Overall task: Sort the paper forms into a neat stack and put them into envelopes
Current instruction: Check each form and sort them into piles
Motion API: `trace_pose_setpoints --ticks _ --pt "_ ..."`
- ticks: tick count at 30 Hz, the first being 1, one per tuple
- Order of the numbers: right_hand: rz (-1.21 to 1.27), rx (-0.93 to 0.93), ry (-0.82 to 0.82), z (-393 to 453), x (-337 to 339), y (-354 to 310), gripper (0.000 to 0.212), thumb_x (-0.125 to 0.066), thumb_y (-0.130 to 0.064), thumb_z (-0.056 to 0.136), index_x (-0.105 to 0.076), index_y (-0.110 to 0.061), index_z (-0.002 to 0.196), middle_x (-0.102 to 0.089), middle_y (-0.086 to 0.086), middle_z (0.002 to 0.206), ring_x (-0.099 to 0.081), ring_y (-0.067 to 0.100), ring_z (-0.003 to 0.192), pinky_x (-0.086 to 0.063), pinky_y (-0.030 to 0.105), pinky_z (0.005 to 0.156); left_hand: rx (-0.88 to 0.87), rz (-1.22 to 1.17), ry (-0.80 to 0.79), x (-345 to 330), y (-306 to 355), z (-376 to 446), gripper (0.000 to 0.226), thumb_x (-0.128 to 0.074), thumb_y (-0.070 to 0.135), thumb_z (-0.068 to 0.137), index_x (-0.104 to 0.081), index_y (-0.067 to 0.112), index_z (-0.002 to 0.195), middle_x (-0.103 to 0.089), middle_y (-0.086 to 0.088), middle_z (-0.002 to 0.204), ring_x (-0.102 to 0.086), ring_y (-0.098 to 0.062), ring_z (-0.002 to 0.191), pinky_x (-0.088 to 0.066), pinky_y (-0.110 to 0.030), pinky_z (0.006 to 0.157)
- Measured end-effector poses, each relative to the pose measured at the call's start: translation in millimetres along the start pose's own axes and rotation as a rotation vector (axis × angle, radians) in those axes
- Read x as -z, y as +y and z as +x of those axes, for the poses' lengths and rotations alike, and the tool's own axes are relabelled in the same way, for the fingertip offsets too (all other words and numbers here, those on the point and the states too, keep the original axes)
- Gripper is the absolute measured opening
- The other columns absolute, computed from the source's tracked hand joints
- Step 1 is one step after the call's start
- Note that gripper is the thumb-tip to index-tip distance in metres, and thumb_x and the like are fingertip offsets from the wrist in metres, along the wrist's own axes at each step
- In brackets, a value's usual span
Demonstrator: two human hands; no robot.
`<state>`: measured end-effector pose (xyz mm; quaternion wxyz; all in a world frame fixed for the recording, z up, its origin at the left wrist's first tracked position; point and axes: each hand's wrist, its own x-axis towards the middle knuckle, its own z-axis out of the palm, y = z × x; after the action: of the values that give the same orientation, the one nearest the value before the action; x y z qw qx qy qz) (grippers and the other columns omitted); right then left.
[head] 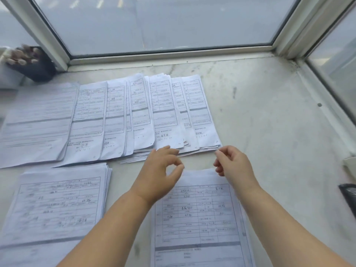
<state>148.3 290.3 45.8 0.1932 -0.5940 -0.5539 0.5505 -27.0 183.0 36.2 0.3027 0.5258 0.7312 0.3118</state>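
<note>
**Reaching over the sorted forms on the marble sill**

Looking down, we see no envelope or other container; the paper forms lie bare on a marble window ledge [260,116]. A fanned row of forms [146,112] spreads across the middle, each sheet overlapping its neighbour, with printed tables and handwriting facing up. Left of it lies a blurred pile [38,120] overlapping the fan's left end. A squared stack [57,207] sits at the near left, and another stack [198,218] lies at the near centre, under our forearms.

Both of our bare arms stretch forward from the lower edge. Our left hand [159,174] hovers with its thumb and forefinger curved toward each other in a ring, tips close but holding nothing, its fingers reaching the near edge of the fanned row. Our right hand [233,164] hangs with fingers loosely curled, also holding nothing; its fingertips sit just beside the fan's near right corner and above the far edge of the centre stack.

At the far left, by the window frame [63,53], another person's hand [21,55] shows, blurred, beside a dark object [40,68]. A dark item [349,197] and a pale one [350,164] peek in at the right edge.
</note>
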Motion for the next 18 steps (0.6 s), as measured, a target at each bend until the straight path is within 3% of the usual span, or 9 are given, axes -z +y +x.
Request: trace_pose_setpoints --ticks 3,7,11,15,18 --pt "-0.085 -0.01 -0.204 -61.7 -44.0 6.6 0.012 -0.056 -0.014 0.093 -0.063 -0.017 0.084 -0.064 -0.001 0.066 -0.057 0.009 0.056 -0.047 0.022 0.057 0.01 -0.022 0.103 30.0 -32.1 -60.4 0.017 -0.05 0.044 0.082 -0.065 0.036 0.085 -0.056 0.017 0.12 -0.04 0.001 0.123 -0.026 -0.032 0.111" --pt "-0.187 0.009 -0.378 -137.1 -102.2 25.5 0.01 -0.058 -0.011 0.09 -0.064 -0.016 0.084 -0.065 -0.001 0.068 -0.059 0.004 0.057 -0.047 0.018 0.06 0.029 0.041 0.212 71.0 -91.1 -153.5 0.025 -0.047 0.037 0.082 -0.065 0.031 0.098 -0.057 0.016 0.116 -0.047 0.002 0.115 -0.038 -0.031 0.102" --pt "-0.248 -0.012 -0.367 -194.2 -146.1 44.3 0.009 -0.06 -0.013 0.089 -0.064 -0.019 0.085 -0.067 -0.001 0.072 -0.061 0.006 0.059 -0.049 0.021 0.063 0.084 0.091 0.216 94.4 -130.7 -237.4 0.031 -0.045 0.04 0.082 -0.065 0.029 0.103 -0.054 0.016 0.12 -0.045 0.002 0.115 -0.034 -0.024 0.1" --pt "-0.335 -0.057 -0.346 -230.8 -177.2 62.3 0.005 -0.062 -0.02 0.088 -0.061 -0.025 0.089 -0.071 -0.002 0.079 -0.067 0.01 0.067 -0.054 0.034 0.071 0.045 0.137 0.114 95.4 -152.0 -287.3 0.034 -0.049 0.045 0.079 -0.066 0.027 0.102 -0.049 0.016 0.121 -0.047 -0.006 0.116 -0.025 -0.012 0.1" --pt "-0.368 -0.115 -0.365 -246.1 -197.5 68.4 0.011 -0.061 -0.024 0.088 -0.058 -0.024 0.099 -0.072 -0.001 0.085 -0.07 0.013 0.074 -0.056 0.038 0.078 0.011 0.159 0.012 88.5 -159.6 -302.1 0.045 -0.052 0.058 0.072 -0.065 0.03 0.105 -0.041 0.018 0.129 -0.041 -0.009 0.124 -0.024 -0.021 0.107"
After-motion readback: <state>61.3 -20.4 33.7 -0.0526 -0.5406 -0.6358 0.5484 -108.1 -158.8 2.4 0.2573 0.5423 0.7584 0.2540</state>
